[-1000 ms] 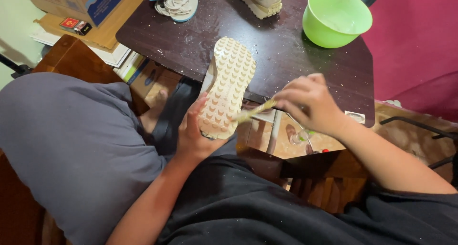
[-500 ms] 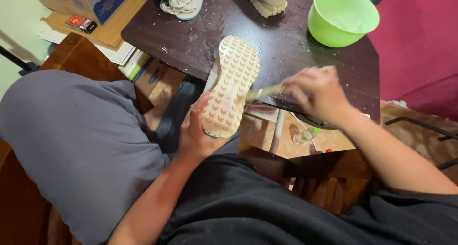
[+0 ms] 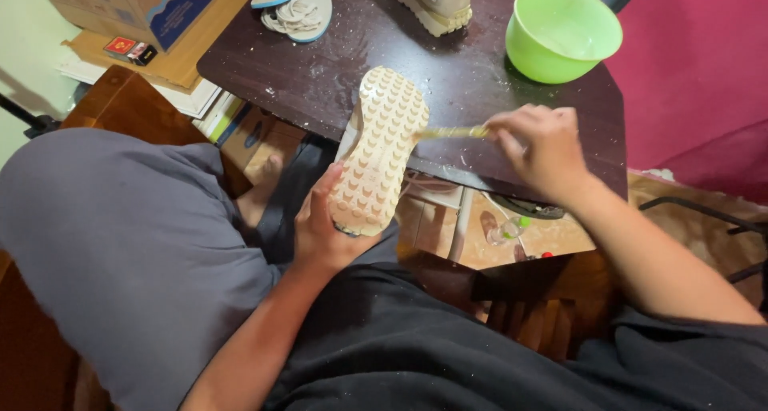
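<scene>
Shoe (image 3: 376, 151) sole-up in my left hand (image 3: 324, 227), gripped at the heel, w/ right hand (image 3: 540, 147) pinching a brush (image 3: 452, 132) touching its edge over the counter (image 3: 472, 75).

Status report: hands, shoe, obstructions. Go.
Left hand grips the upturned shoe at the heel, sole up. Right hand holds a brush against the sole's edge. Green bowl stands apart; nothing in the way.

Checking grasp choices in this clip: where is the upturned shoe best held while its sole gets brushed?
At the heel end, from below, as the left hand does. The shoe lies sole-up, toe towards the table, so this leaves the tread open to the brush in the right hand.
</scene>
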